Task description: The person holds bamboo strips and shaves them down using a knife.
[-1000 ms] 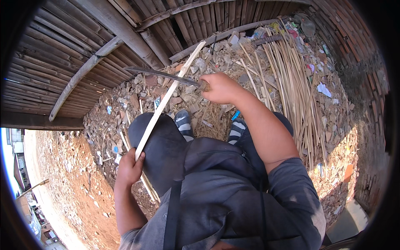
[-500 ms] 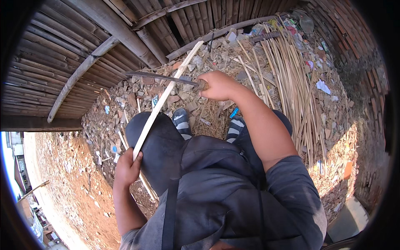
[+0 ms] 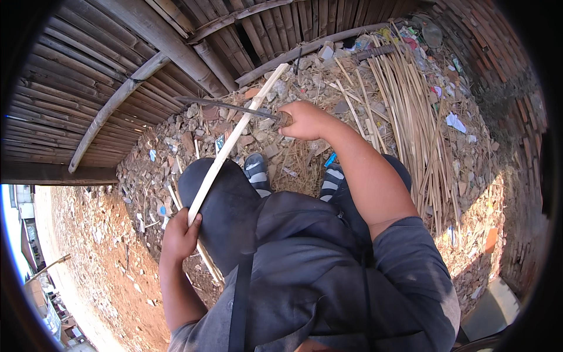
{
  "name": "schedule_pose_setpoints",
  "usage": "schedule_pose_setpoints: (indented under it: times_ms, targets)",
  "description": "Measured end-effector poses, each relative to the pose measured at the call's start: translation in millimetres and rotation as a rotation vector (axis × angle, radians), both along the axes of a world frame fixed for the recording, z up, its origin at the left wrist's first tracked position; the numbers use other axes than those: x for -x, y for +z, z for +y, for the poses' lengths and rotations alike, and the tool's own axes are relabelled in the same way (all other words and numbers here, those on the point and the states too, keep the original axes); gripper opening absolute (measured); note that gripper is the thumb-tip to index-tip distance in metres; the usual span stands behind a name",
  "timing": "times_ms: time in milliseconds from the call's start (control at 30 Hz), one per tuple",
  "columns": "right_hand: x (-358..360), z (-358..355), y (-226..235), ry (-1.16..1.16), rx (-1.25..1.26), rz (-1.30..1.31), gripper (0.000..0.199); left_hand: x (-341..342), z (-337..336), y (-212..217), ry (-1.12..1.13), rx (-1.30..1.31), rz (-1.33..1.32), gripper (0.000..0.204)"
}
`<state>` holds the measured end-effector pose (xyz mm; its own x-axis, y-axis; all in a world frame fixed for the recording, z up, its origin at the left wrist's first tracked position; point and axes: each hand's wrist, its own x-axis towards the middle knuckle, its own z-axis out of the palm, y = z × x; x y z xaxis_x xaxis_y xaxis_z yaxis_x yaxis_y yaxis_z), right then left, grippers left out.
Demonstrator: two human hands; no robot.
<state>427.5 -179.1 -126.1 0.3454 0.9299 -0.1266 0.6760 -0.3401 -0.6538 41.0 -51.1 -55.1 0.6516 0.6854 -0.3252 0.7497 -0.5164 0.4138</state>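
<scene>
Pale strip (image 3: 229, 147), looking like split bamboo, is slanting across the middle left of the frame, its far end pointing up toward the top centre. Over the last half second, little is changing: that far end is now sitting slightly lower, while the long dark blade (image 3: 217, 103) is still crossing the strip at its upper part. To me, the work is seemingly staying on one stretch of the strip, with only a small shift of it; whether the blade is biting in, I cannot tell from here.

Left hand (image 3: 182, 234) is gripping the strip's near end, left of centre, the thumb pressing along it and the forearm rising from the lower edge. Right hand (image 3: 305, 120) is closing firmly round the knife handle (image 3: 284, 119) at upper centre, its arm reaching up and inward from the lower right, the blade pointing leftward. Beneath the strip, the left knee (image 3: 231, 202) is showing dark. A bundle of similar strips (image 3: 410, 129) is lying at upper right.
</scene>
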Motion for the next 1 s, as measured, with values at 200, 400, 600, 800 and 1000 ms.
schedule_pose_setpoints:
  times_ms: [200,400,600,800,1000]
  targets:
    - [-14.1,-0.9,-6.4,-0.207,-0.051,0.144,0.052,2.9,-0.7,-6.2,-0.022,-0.066,0.023,0.032]
    - [17.6,-1.9,23.5,0.015,0.05,-0.097,0.042,2.4,-1.0,-2.8,-0.002,-0.021,-0.015,0.031]
    - [-16.5,2.1,-22.7,-0.236,-0.136,0.042,0.039,-2.3,3.8,2.8,0.019,0.099,-0.029,0.033]
    - [13.7,0.8,12.7,-0.168,-0.11,0.081,0.041,5.6,4.6,-5.2,0.017,0.123,-0.073,0.032]
    - [-2.4,-0.6,0.0,-0.035,-0.023,-0.014,0.043,1.0,2.2,2.7,0.037,0.119,-0.038,0.031]
